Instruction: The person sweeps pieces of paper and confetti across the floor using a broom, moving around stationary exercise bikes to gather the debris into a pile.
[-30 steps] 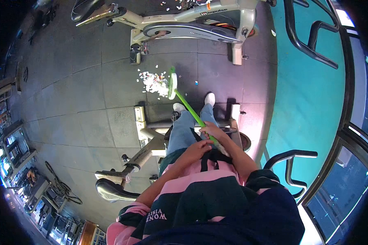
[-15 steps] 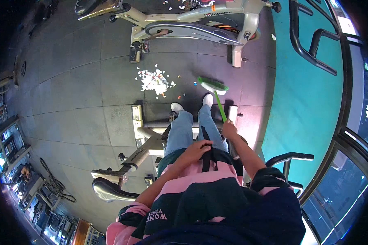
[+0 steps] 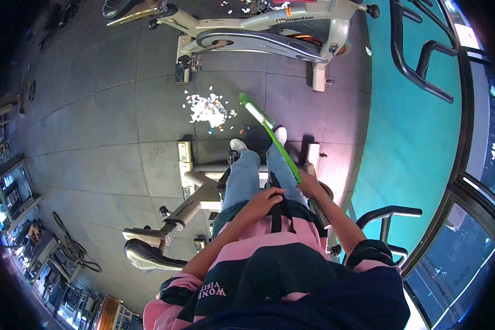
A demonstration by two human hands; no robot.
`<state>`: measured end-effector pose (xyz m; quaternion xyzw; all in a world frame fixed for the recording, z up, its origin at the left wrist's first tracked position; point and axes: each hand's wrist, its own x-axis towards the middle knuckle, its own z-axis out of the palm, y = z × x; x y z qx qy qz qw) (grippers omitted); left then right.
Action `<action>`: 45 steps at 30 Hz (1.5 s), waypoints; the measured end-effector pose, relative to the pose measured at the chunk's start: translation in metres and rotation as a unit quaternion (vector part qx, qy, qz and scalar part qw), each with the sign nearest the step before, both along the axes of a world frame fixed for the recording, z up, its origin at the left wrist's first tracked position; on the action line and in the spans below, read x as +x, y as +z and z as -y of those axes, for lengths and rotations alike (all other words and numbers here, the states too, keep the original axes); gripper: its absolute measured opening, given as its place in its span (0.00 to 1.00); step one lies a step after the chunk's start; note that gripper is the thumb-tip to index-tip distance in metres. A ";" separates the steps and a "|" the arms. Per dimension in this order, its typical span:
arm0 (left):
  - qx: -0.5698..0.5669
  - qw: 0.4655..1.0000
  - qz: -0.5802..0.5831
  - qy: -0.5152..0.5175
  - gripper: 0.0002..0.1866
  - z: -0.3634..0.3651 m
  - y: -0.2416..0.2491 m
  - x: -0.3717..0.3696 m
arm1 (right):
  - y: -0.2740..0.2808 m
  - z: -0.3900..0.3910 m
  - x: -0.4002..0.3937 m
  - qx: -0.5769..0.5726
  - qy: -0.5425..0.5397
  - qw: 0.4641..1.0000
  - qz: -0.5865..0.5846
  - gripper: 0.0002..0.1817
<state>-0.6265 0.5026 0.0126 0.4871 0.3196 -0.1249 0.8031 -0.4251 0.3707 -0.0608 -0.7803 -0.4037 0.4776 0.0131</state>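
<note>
Broom point(image 3: 257, 114) over dark floor point(image 3: 115, 170), between scrap pile point(image 3: 208, 111) and floor's right edge; my right grip point(image 3: 309, 185) clamps its handle point(image 3: 283, 151); left grip point(image 3: 263, 202) at strap point(image 3: 277, 221), closure unclear; overly hard strokes could scatter the pile

A green-and-white broom point(image 3: 258, 114) is slanting from upper centre down toward the right; mostly white scraps point(image 3: 208, 111) are lying heaped at upper centre-left.
</note>
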 end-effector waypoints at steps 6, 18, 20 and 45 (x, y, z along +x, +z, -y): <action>0.010 1.000 -0.015 -0.021 0.17 0.002 0.006 0.003 | -0.057 -0.013 -0.004 -0.123 -0.235 0.942 -0.208 0.10; -0.001 1.000 -0.027 0.001 0.17 -0.009 0.010 -0.007 | -0.014 -0.069 -0.033 -0.091 -0.364 0.829 -0.414 0.18; 0.007 1.000 -0.026 0.002 0.17 -0.009 0.007 -0.006 | 0.011 -0.072 -0.025 -0.087 -0.285 0.904 -0.306 0.18; -0.007 0.996 -0.075 0.038 0.18 -0.021 -0.007 -0.038 | -0.006 -0.094 -0.052 -0.067 -0.118 0.984 -0.116 0.27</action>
